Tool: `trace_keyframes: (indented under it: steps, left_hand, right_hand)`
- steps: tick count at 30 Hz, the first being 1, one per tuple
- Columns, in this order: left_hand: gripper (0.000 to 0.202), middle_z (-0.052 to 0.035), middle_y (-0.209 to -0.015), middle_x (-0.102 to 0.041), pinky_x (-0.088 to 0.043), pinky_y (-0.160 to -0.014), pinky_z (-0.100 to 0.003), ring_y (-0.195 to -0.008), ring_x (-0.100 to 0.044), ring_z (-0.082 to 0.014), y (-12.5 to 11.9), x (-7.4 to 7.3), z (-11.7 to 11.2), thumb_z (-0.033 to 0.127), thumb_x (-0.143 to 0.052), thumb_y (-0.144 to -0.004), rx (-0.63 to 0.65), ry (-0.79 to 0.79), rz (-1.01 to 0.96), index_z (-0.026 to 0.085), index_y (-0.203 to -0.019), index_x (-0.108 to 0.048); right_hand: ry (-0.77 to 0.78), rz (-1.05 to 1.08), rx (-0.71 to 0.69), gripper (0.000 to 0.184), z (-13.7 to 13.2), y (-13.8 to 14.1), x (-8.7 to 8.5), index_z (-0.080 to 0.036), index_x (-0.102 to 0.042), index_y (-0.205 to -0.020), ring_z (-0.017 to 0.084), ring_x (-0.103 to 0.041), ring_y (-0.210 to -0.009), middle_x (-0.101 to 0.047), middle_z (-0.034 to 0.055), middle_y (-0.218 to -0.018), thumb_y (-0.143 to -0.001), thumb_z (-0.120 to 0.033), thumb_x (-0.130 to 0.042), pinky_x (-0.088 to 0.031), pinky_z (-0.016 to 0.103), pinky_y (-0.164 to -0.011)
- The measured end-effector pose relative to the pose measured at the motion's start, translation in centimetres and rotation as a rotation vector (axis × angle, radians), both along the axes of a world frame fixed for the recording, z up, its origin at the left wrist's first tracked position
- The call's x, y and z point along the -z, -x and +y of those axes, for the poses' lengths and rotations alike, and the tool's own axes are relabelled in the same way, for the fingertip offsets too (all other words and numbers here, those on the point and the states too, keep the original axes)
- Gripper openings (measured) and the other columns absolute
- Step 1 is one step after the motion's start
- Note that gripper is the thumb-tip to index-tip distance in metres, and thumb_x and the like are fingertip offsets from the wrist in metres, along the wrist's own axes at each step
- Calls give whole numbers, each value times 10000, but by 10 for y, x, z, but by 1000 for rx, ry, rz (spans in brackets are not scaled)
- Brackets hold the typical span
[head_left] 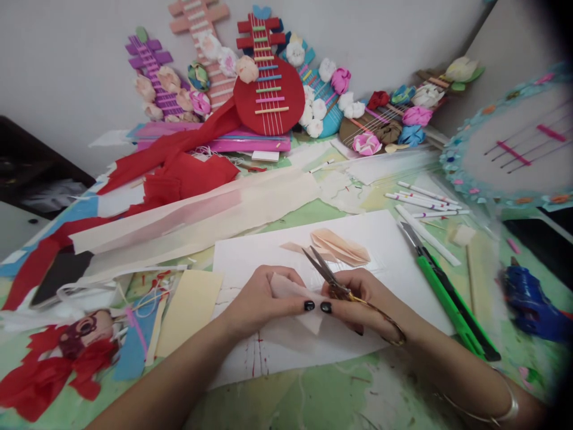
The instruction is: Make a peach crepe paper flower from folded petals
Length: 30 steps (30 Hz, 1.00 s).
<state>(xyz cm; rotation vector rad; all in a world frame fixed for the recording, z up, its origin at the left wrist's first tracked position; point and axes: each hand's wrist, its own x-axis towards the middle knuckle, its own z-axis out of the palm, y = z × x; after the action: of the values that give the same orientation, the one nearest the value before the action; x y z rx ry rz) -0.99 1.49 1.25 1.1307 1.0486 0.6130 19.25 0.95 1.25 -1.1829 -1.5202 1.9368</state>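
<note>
My left hand (pixel 268 298) pinches a folded piece of pale pink crepe paper (pixel 293 289) between thumb and fingers. Gold-handled scissors (pixel 329 272) sit in my right hand (pixel 362 298), their blades pointing up and to the left, slightly apart. The right thumb and fingertips also touch the pink paper's right edge, so both thumbs nearly meet. Beneath my hands lies a white sheet (pixel 380 239) with a few dark and red marks. Several peach crepe paper pieces (pixel 342 246) rest on it just beyond the scissors.
A green utility knife (pixel 452 298) lies to the right, near a blue glue gun (pixel 532 298) and several white sticks (pixel 430 203). Red crepe paper (pixel 188 176) and a doll-like figure (pixel 89 334) are on the left. Flower-trimmed paper instruments, including a red one (pixel 268 95), lean against the wall.
</note>
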Motion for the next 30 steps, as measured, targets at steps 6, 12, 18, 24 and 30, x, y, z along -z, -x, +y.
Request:
trace_keyframes:
  steps: [6, 12, 18, 24, 30]
  left_hand:
    - [147, -112, -864, -710, -488, -599, -272, -709, -655, -200, 8, 0, 1, 185, -748, -605, -86, 103, -265, 117, -649, -626]
    - [182, -130, -870, -714, -504, -649, -325, -783, -670, -249, 11, 1, 2, 154, -748, -607, -122, 201, -372, 120, -638, -573]
    - [203, -106, -748, -699, -481, -623, -310, -706, -654, -228, 10, 2, 1, 179, -735, -616, -131, 222, -376, 126, -637, -540]
    - [242, -39, -666, -642, -458, -579, -262, -641, -617, -174, 5, 1, 0, 236, -739, -648, -222, 196, -342, 143, -677, -518]
    - [256, 34, -575, -541, -379, -482, -167, -506, -484, -71, -3, -3, -5, 328, -711, -703, -485, -76, -194, 149, -666, -531]
  right_hand:
    - [-210, -213, -119, 259, 7, -11, -12, -157, -504, -665, 79, -360, -535, -397, -37, -588, -759, -374, -611, -281, 205, -472]
    - [-241, -298, -184, 268, 5, -12, -6, -165, -525, -663, 83, -337, -497, -388, -41, -548, -769, -404, -587, -225, 219, -450]
    - [-196, -312, -183, 284, 1, -10, -4, -176, -473, -636, 74, -283, -496, -338, -52, -551, -764, -395, -601, -197, 218, -445]
    - [-267, -275, -110, 310, 1, -5, -6, -174, -440, -638, 81, -307, -533, -337, -46, -588, -781, -407, -585, -229, 219, -468]
    - [-178, -76, 65, 317, -6, 4, -3, -174, -477, -797, 117, -488, -549, -491, -18, -596, -846, -488, -469, -390, 248, -551]
